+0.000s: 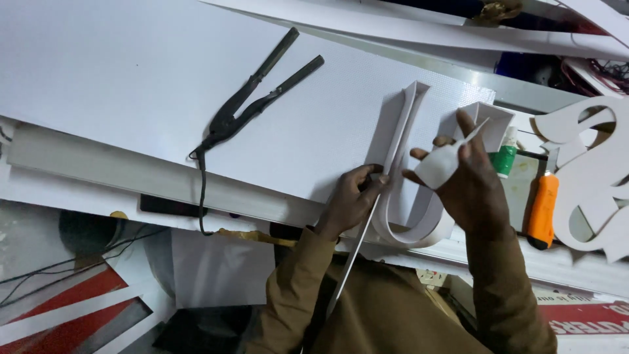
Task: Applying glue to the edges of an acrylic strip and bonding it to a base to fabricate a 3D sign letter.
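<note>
A white U-shaped piece made of bent plastic strip [409, 124] lies on a large white sheet [131, 72]. My left hand [350, 200] pinches a long thin white strip [350, 265] against the U's left wall near its curved bottom. This strip runs down toward my body. My right hand [468, 180] rests over the U's right side and holds a small white flat piece [438, 165] between thumb and fingers. Both sleeves are brown.
A black long-handled plier tool [252, 98] with a cord lies on the sheet to the left. An orange-handled knife [542, 210] and a green-and-white tube [504, 157] sit right of my hands. A white cut-out curly shape [590, 170] is at far right. A metal rail [131, 174] edges the bench.
</note>
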